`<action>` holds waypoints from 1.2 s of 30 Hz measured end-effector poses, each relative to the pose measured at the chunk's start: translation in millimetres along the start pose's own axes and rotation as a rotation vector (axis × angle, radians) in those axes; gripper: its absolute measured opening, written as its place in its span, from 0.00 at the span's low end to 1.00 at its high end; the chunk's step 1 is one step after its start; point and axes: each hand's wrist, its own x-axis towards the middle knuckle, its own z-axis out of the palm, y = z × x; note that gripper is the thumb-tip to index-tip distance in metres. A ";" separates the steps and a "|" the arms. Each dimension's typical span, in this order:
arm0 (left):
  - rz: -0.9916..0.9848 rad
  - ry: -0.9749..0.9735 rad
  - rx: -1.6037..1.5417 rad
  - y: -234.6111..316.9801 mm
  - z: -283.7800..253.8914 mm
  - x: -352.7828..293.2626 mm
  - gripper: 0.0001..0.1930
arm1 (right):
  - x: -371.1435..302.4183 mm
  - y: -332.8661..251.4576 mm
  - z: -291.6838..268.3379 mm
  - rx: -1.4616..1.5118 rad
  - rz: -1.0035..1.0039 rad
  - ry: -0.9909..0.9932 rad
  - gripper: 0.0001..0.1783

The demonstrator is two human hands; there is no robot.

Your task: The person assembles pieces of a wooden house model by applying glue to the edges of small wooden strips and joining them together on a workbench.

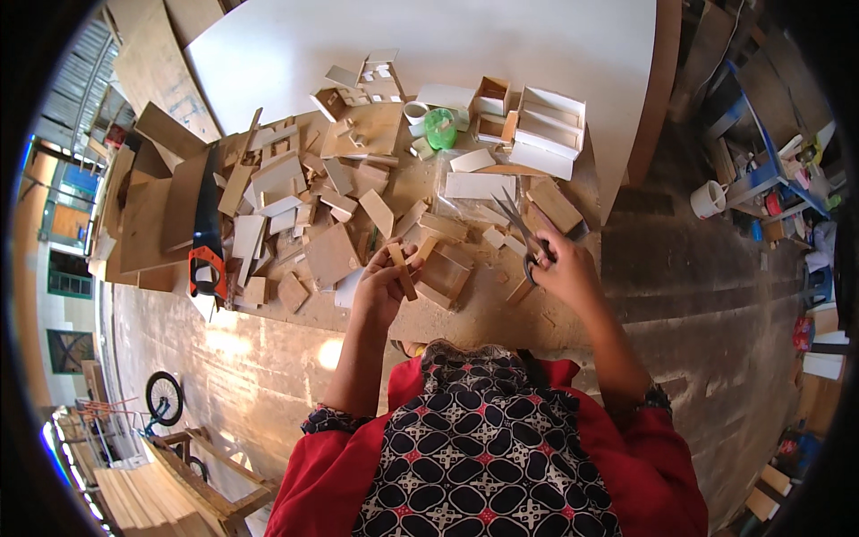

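Note:
My left hand (382,285) pinches a small flat strip of wood (404,272) over the front of the worktable (501,324). To its right, my right hand (565,264) grips a pair of scissors (517,220) by the dark handles. The scissor blades point up and away, slightly parted. Between my hands lies a small open wooden box (445,274), its near side close to my left hand. Another strip of wood leans at the box's upper left corner. A light wooden block (555,205) lies just beyond my right hand.
Wood offcuts (376,211) cover the table's left and middle. A handsaw (208,242) with an orange handle stands at the left. Farther back are a model house (380,79), a green plastic container (439,130) and a white compartment box (549,125). A large white panel (420,45) stands behind.

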 end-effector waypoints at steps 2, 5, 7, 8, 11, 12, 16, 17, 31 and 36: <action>-0.008 -0.024 -0.014 -2.6 -3.1 -3.8 0.25 | 25.3 -5.7 6.4 -0.009 0.020 -0.021 0.26; -0.020 -0.022 -0.002 -3.9 -3.2 -9.0 0.24 | 53.3 -4.9 22.3 -0.257 -0.111 0.083 0.25; -0.023 -0.016 -0.013 -4.8 -6.9 -11.4 0.24 | 68.7 -3.8 28.8 -0.316 -0.082 0.043 0.22; -0.024 0.004 -0.021 -4.6 -8.6 -13.8 0.24 | 74.0 -3.7 32.6 -0.346 -0.069 0.020 0.21; -0.031 0.044 -0.053 -2.4 -12.4 -19.1 0.24 | 82.1 1.1 36.4 -0.492 -0.135 -0.036 0.13; -0.036 0.045 -0.068 -1.1 -12.8 -20.2 0.24 | 83.8 6.2 38.3 -0.499 -0.162 -0.035 0.10; -0.048 0.095 -0.043 2.4 -14.2 -24.5 0.24 | 80.4 6.5 32.4 -0.476 -0.340 0.050 0.07; -0.035 0.088 -0.050 4.1 -15.0 -28.5 0.23 | 76.6 -0.9 25.3 -0.456 -0.404 0.090 0.06; -0.141 -0.084 0.000 -23.3 45.2 -32.2 0.12 | 7.8 -24.8 1.9 0.166 -0.100 -0.385 0.06; -0.052 0.009 0.131 -22.7 48.6 -24.3 0.10 | 14.1 -13.0 27.7 0.559 0.076 -0.286 0.22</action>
